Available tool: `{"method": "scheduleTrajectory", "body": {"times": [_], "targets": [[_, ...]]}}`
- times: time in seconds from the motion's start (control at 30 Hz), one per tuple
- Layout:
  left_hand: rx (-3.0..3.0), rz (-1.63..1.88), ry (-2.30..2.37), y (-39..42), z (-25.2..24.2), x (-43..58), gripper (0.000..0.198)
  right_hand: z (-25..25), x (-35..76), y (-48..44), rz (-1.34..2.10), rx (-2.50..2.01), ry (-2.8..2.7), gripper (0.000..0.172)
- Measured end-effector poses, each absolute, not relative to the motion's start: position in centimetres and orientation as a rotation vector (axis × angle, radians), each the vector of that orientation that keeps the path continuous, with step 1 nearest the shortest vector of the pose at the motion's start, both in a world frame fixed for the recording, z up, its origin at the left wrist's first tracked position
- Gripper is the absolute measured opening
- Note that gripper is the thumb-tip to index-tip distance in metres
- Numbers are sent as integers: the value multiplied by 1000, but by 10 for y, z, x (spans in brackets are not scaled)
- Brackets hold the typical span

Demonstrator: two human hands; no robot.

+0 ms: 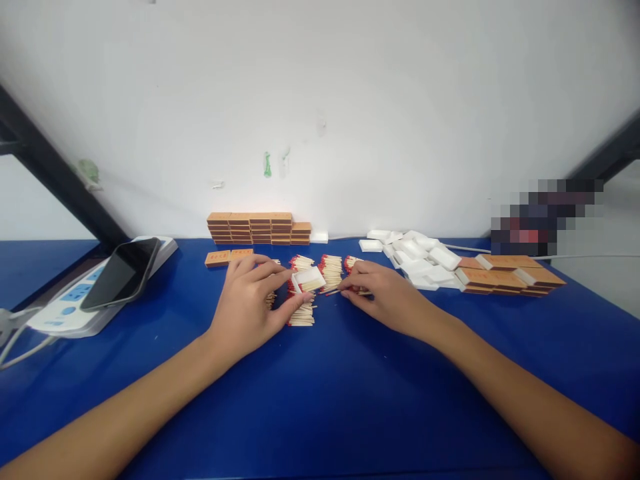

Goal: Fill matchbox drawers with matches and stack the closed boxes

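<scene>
My left hand (247, 300) holds a small white matchbox tray (309, 279) between thumb and fingers, just above the blue table (320, 393). The tray has matches in it. My right hand (383, 290) rests to the right of the tray, its fingers pinched on a few matches (345, 291) at the table surface. Several bundles of red-tipped matches (330, 270) lie between and behind both hands, and another bundle (301, 317) lies under my left thumb.
A wall of stacked brown matchboxes (253, 228) stands at the back by the white wall, with two loose sleeves (229, 257) before it. Empty white trays (415, 257) and brown sleeves (510, 273) are piled at right. A phone (120, 273) lies on a power strip (65, 307) at left.
</scene>
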State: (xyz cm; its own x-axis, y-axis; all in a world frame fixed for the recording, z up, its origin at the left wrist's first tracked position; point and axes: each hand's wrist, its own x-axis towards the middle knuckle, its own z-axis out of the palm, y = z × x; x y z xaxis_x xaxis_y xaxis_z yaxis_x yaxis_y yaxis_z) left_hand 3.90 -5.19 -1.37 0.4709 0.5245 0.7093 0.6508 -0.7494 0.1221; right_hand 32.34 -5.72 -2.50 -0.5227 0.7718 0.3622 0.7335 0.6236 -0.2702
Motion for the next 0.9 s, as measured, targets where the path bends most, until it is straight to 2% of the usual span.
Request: {"method": "scheduleTrajectory", "body": {"times": [0.5, 0.6, 0.77, 0.9], "targets": [[-2556, -1134, -1066, -51, -15, 39, 32, -27, 321, -56, 248, -1205, -2403, 11], [-2552, -1139, -1065, -51, -15, 39, 32, -28, 321, -56, 170, -1188, -2359, 4], [-2556, -1140, -1064, -52, -16, 40, 30, -31, 322, -50, 19, -1178, -2348, 4], [-2562, -1126, -1061, -52, -16, 41, 30, -34, 320, -45, -50, -1174, -2383, 10]]}}
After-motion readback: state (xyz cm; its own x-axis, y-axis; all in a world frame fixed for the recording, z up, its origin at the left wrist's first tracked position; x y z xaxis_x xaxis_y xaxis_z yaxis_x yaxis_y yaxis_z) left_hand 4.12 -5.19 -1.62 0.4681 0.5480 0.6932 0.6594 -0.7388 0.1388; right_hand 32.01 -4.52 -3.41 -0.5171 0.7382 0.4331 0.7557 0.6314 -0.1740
